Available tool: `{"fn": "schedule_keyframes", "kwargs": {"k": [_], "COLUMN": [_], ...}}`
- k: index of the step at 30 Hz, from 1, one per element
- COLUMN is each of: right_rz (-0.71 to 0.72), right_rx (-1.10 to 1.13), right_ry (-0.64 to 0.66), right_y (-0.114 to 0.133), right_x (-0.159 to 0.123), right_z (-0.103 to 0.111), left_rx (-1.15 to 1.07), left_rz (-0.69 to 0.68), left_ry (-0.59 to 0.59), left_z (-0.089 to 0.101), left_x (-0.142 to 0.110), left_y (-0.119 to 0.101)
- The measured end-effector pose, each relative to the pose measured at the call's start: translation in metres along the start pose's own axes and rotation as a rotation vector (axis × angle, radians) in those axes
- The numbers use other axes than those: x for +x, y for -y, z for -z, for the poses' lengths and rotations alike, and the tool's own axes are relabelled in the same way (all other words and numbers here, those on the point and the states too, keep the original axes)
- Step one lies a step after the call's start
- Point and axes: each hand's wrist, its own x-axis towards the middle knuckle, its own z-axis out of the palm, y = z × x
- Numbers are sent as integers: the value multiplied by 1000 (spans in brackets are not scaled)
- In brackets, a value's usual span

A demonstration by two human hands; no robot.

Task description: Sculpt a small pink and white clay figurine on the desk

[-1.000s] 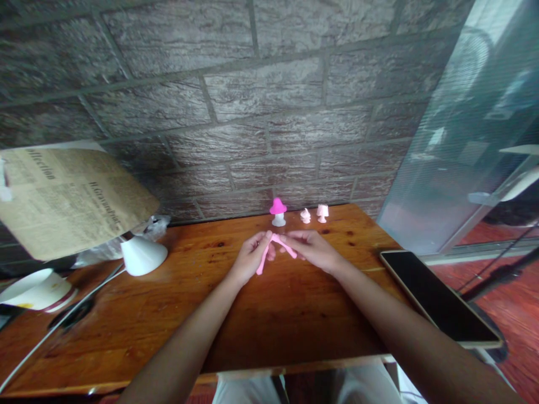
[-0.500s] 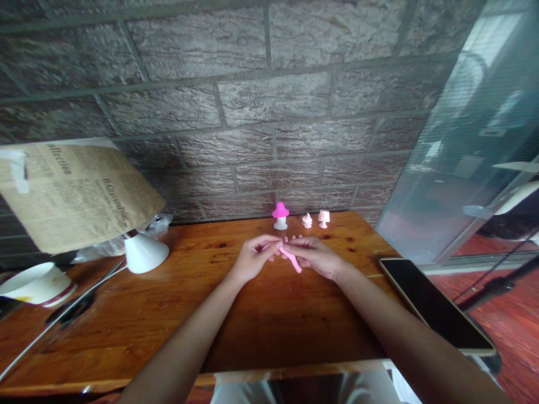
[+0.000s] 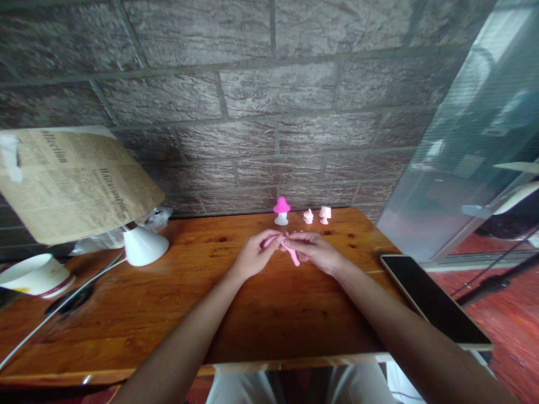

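Observation:
Between my two hands is a soft-looking pink strip [image 3: 293,257], perhaps modelling clay, raised over the middle of the table. My left hand [image 3: 256,252] pinches it between thumb and fingers, covering much of its left part. My right hand [image 3: 315,251] pinches it close to the left fingertips, and one end hangs down below the fingers. Just beyond my hands stands a small mushroom figure [image 3: 282,211] with a bright pink cap and a white stem. To its right are a pale pink swirled figure [image 3: 308,216] and a tiny pale pink lamp figure [image 3: 324,215].
On the left stand a table lamp [image 3: 145,246] with a newsprint-patterned shade, a paper cup [image 3: 36,275] on its side and a dark object [image 3: 69,300] under a white cord. A tablet-like black device [image 3: 433,297] lies at the right edge. A stone wall [image 3: 240,134] closes off the back.
The pink strip's left part, hanging free a second ago, is now mostly hidden in my left hand. My fingertips have come together, while the right end still hangs down.

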Motion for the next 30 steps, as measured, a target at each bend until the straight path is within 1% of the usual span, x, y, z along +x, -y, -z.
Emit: {"fn": "schedule_keyframes", "kwargs": {"k": [3, 5, 7, 10, 13, 16, 19, 25, 30], "right_rz": [-1, -16, -41, -70, -59, -68, -84, -12, -19], "right_rx": [45, 113, 163, 172, 157, 134, 104, 24, 48], "right_ry": [-112, -187, -215, -194, -184, -184, -151, -88, -75], "right_y": [-5, -9, -10, -8, -7, -8, -9, -11, -12], "right_x": [3, 5, 6, 6, 5, 5, 4, 2, 2], "right_z": [3, 5, 6, 7, 6, 5, 5, 6, 7], "left_rx": [100, 117, 118, 134, 150, 153, 152, 133, 127], "left_rz": [-50, -32, -3, -1, -26, -37, -26, 17, -25], "left_ry": [-57, -80, -84, -83, -77, -29, 24, 50, 56], "left_z": [3, 5, 5, 6, 6, 8, 10, 11, 6], "left_x": [-1, 0, 0, 2, 2, 2, 2, 1, 1], "left_y": [1, 3, 5, 10, 14, 18, 21, 22, 21]}}
